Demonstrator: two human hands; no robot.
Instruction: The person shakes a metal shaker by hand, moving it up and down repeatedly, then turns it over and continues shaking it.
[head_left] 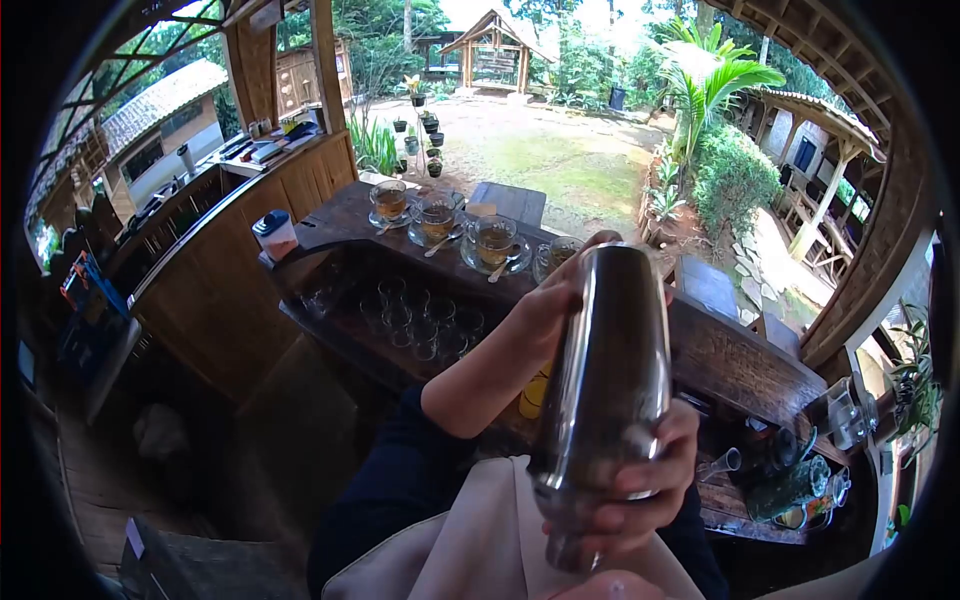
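Observation:
A shiny metal cocktail shaker [610,350] is held up close in front of me, tilted, its broad base upward and its narrow cap end toward my body. My left hand [556,300] grips it from behind near the base; some fingers are hidden behind the metal. Lower down, my right hand [650,480] wraps its fingers around the cap end. Beyond the shaker, on the dark wooden counter, stand several glass cups with amber liquid on saucers, one of them a cup [495,240] with a spoon beside it. Something yellow [533,396] shows partly behind my left forearm.
Upturned-looking clear glasses [420,320] fill a lower shelf. A lidded plastic container [275,236] stands at the counter's left end. To the right are a glass jug [845,415] and a green-tinted glass vessel [790,488]. A wooden side counter [250,230] runs along the left.

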